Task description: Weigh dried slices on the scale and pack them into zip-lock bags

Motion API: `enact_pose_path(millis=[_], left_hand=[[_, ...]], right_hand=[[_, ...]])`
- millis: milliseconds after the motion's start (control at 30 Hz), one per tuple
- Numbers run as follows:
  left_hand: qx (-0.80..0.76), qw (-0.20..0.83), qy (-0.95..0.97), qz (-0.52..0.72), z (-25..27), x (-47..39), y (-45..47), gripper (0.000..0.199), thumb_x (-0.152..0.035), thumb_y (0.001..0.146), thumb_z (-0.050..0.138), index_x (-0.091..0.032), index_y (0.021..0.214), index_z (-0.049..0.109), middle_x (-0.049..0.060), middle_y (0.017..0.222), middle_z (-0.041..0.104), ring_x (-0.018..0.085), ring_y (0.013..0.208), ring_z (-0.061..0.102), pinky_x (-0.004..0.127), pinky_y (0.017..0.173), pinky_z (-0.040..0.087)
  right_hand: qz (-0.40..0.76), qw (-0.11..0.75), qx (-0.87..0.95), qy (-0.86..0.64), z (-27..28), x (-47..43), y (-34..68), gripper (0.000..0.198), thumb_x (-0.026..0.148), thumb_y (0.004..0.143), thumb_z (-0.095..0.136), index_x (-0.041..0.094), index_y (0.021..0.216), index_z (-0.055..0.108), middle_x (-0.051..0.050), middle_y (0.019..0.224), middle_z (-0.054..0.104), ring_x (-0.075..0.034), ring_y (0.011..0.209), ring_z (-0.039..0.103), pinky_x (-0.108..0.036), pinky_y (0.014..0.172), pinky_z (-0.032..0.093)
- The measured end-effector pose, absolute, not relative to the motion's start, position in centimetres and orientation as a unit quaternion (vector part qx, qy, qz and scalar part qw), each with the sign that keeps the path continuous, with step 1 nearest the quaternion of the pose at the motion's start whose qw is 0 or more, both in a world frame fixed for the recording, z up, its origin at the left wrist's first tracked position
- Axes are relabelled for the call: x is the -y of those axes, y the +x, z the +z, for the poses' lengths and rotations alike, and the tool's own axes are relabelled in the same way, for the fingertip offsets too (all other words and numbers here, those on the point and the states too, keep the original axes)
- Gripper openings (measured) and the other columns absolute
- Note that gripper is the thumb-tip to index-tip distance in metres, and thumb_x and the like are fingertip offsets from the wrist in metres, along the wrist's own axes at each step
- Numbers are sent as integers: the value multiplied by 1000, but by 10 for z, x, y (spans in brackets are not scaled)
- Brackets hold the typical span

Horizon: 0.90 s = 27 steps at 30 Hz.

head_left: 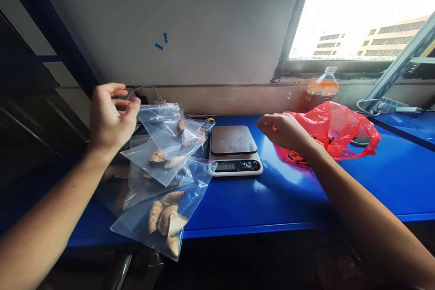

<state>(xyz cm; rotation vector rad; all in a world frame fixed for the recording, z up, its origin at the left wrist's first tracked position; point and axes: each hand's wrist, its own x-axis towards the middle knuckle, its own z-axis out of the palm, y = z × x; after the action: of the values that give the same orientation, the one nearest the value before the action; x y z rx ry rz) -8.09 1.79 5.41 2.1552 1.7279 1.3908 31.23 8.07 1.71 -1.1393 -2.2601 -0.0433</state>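
While L hand (113,120) gapes nr zip bags (159,120), R hand (280,128) curls by red bag (343,120), can't tell if gripping.

**Left hand (113,118), right hand (283,130) flank scale (234,140)**

Left: raised, thumb (132,109) clear of loosely bent fingers (115,87). Right: back of hand up, fingers curled, tips hidden, near scale's right edge. Both forearms (64,208) bare, angled in toward scale.

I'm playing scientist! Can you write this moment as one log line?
left hand: open, beside clear bags | right hand: near red bag, grip hidden | scale: on blue table
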Motion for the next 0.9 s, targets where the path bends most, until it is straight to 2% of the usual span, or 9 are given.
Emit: enact_pose_path(millis=[67, 133, 233, 333, 500, 600, 667, 800, 900], left_hand=[[-558, -143, 684, 449, 58, -10, -63, 47, -40, 93, 55, -21, 133, 40, -3, 140, 37, 20, 122, 41, 36, 98, 38], [-519, -201, 729, 398, 58, -7, -40, 39, -39, 92, 53, -19, 126, 52, 1, 135, 46, 26, 128, 39, 41, 109, 31], [-526, -160, 800, 241, 51, -15, -11, 48, -42, 92, 50, -17, 133, 51, 10, 142, 46, 33, 137, 33, 48, 116, 22], [-580, -95, 800, 122, 39, -29, -4, 56, -49, 94, 41, -15, 137, 50, 16, 144, 47, 38, 136, 36, 56, 112, 27], [-605, -36, 795, 31, 24, -36, -17, 57, -53, 97, 29, -24, 143, 46, 11, 152, 39, 32, 141, 33, 53, 112, 28], [-599, -43, 800, 11, 21, -37, -19, 57, -55, 97, 26, -29, 144, 43, 8, 154, 36, 32, 143, 30, 53, 112, 27], [-597, -50, 801, -1, 19, -41, -18, 57, -56, 96, 25, -32, 144, 43, 6, 154, 37, 31, 143, 30, 54, 111, 28], [-594, -57, 802, -2, 11, -46, -22, 60, -60, 92, 22, -37, 142, 46, 2, 153, 40, 30, 143, 31, 55, 110, 30], [-563, -70, 823, 24, 4, -46, -31, 56, -62, 91, 23, -45, 139, 46, -6, 153, 40, 29, 143, 33, 55, 107, 34]], right_hand=[[-24, 285, 851, -441, 18, -79, 310, 21, 25, 84, 48, 18, 78, 67, -4, 70, 67, -14, 60, 56, -27, 60, 39], [-34, 283, 851, -442, 22, -75, 309, 21, 23, 84, 48, 18, 79, 68, -4, 71, 68, -14, 61, 57, -28, 61, 39], [-44, 339, 836, -429, 30, -72, 315, 19, 23, 84, 51, 18, 82, 70, -5, 77, 71, -15, 66, 61, -28, 64, 43], [-53, 462, 767, -441, 41, -72, 338, 19, 26, 82, 54, 18, 85, 71, -7, 81, 72, -17, 69, 64, -29, 63, 47], [-39, 666, 574, -474, 36, -75, 404, 14, 21, 71, 55, 17, 68, 67, -2, 60, 62, -13, 55, 58, -28, 56, 45], [16, 710, 463, -530, 13, -68, 437, 13, 22, 70, 50, 17, 70, 62, 0, 57, 56, -11, 47, 51, -26, 50, 40], [3, 608, 498, -619, 0, -61, 451, 16, 24, 73, 47, 17, 73, 62, -1, 59, 57, -13, 51, 52, -28, 53, 42], [64, 251, 698, -667, 4, -58, 459, 10, 26, 69, 59, 19, 63, 59, -2, 61, 60, -14, 56, 51, -28, 56, 40], [106, 168, 758, -621, 30, -72, 445, 15, 27, 66, 65, 20, 57, 54, 1, 55, 55, -11, 51, 42, -26, 51, 34]])
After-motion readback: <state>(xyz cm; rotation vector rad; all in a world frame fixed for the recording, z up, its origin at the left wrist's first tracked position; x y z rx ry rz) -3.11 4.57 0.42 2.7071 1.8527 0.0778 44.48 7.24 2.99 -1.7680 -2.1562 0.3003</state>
